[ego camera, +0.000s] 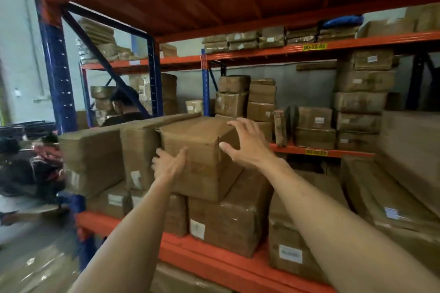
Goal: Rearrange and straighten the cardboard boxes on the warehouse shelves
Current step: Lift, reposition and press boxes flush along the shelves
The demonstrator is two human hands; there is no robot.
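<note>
A brown cardboard box [202,145] sits skewed on top of a larger box [228,221] on the orange shelf [214,261], its near corner turned toward me. My left hand [169,164] presses on its front-left face, with the fingers curled around the left edge. My right hand [247,143] grips the upper right corner, fingers spread over the top and thumb on the front edge. Two taller boxes [140,150] stand tight against its left side.
To the right lie a labelled box [290,245] and long flat cartons [381,197]. Stacked boxes [359,100] fill the rack behind. Another person [123,107] stands beyond the blue upright [57,74]. Dark bags [28,169] are piled at the left.
</note>
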